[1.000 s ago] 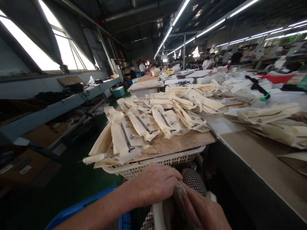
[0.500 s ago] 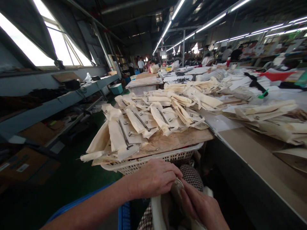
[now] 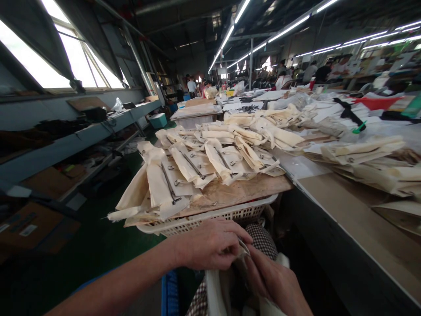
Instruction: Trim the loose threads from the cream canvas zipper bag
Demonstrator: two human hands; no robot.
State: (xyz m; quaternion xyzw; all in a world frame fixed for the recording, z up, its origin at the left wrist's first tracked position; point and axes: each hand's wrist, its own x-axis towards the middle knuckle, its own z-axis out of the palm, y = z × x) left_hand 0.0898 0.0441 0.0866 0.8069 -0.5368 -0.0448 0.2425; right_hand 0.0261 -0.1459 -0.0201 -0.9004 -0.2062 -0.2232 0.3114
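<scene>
Over my lap lies a cream fabric piece (image 3: 215, 289), folded and partly hidden under my hands. My left hand (image 3: 210, 243) is closed on its upper edge, fingers bent and pinching. From the right, my right hand (image 3: 274, 278) grips the same edge close to the left fingertips. What lies inside the fold is too dark to make out. Beyond my hands, several cream fabric pieces with zippers and small metal fittings (image 3: 226, 160) lie overlapped on a wooden board (image 3: 241, 191), above a white plastic basket (image 3: 184, 227).
A long table (image 3: 348, 215) runs along my right with stacked cream pieces (image 3: 368, 162) on it. Low at left is a blue crate (image 3: 170, 292). A shelf bench (image 3: 66, 142) stands under the windows. People work in the background.
My left fingers have shifted slightly along the fabric edge, with a bit more of the edge showing between the hands. The view has moved slightly.
</scene>
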